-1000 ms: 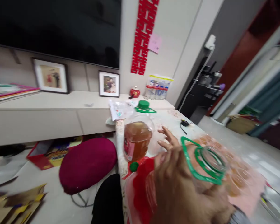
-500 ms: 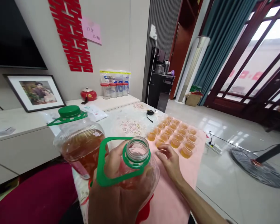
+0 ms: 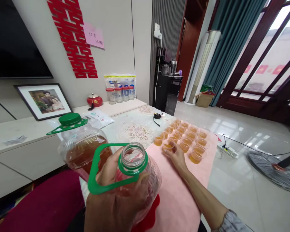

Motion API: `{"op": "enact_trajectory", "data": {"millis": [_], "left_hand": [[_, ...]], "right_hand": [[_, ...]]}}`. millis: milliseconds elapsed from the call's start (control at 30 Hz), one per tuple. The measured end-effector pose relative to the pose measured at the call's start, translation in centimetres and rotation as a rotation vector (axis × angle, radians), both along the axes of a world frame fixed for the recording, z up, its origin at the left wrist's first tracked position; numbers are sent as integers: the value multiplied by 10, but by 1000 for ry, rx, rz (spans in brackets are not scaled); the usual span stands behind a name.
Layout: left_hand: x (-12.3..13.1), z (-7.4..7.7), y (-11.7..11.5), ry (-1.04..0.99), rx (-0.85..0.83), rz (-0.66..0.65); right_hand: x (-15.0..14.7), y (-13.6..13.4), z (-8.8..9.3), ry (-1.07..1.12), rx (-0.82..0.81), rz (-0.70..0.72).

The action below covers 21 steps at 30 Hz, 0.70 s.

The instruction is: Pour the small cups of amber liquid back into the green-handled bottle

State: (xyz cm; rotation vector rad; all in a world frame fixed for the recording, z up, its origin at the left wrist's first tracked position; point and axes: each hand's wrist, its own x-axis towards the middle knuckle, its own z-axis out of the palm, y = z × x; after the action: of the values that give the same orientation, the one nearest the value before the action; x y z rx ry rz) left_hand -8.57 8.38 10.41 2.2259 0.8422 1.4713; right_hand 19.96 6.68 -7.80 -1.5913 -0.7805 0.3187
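My left hand [image 3: 111,203] is wrapped round a clear plastic jug [image 3: 154,180] with a green carrying handle and an uncapped mouth. No liquid shows in the part of this jug that is visible. With fingers and thumb at its sides, my right hand [image 3: 178,158] grips a small clear cup [image 3: 168,146] of amber liquid at the near edge of a group of similar cups [image 3: 192,136]. A second, larger-looking jug [image 3: 87,153] with a green cap, part full of brown liquid, stands left of my left hand.
Under the cups lies a pink cloth [image 3: 176,193]. A red mat [image 3: 148,216] shows below the held jug. A black tape measure [image 3: 157,116] lies on the floral table cover [image 3: 137,133]. Behind stand lidded glass jars [image 3: 119,95] and a framed picture [image 3: 44,101].
My right hand has moved forward and closed on the near cup. The jug in my left hand sits slightly further left in view.
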Motion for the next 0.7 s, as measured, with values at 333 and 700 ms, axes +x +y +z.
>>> {"op": "enact_trajectory", "data": {"millis": [333,700], "left_hand": [[-4,-4,-3,-28,-226,24],[0,4,0,-20,-315,-2]], "right_hand": [[-15,-14,17,73,94,52],[-53,-36,166,-149,204,342]]}}
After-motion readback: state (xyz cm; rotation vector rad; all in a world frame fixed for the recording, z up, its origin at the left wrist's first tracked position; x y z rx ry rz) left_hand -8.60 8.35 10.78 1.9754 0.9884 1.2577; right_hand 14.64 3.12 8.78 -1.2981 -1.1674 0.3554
